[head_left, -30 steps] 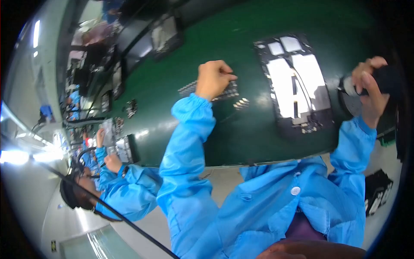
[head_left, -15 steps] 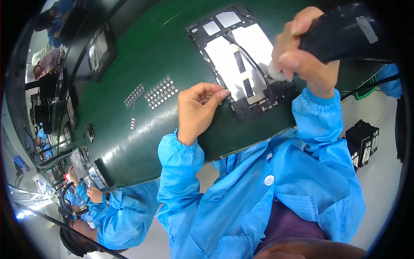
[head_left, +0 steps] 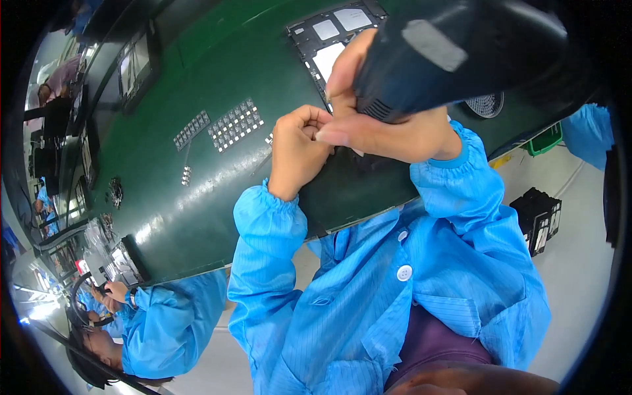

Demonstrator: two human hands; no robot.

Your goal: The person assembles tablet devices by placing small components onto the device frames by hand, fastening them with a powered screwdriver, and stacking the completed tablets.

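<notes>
Now your right hand (head_left: 388, 131) has swung the dark power driver (head_left: 461, 56) in from the table's edge, its grip wrapped tight around it, meeting your left hand (head_left: 299, 148), curled closed pinching something unseen, over the black panel frame (head_left: 309, 33) on the green table (head_left: 197, 191).

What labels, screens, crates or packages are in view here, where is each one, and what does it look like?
Label: pale grey rectangle on the dark power tool in the right hand.
Screen-like panels: dark-framed rectangles, far left of the green table.
Black crate: ribbed box on the floor, right.
Green bin: small, under the table's right edge.
</notes>
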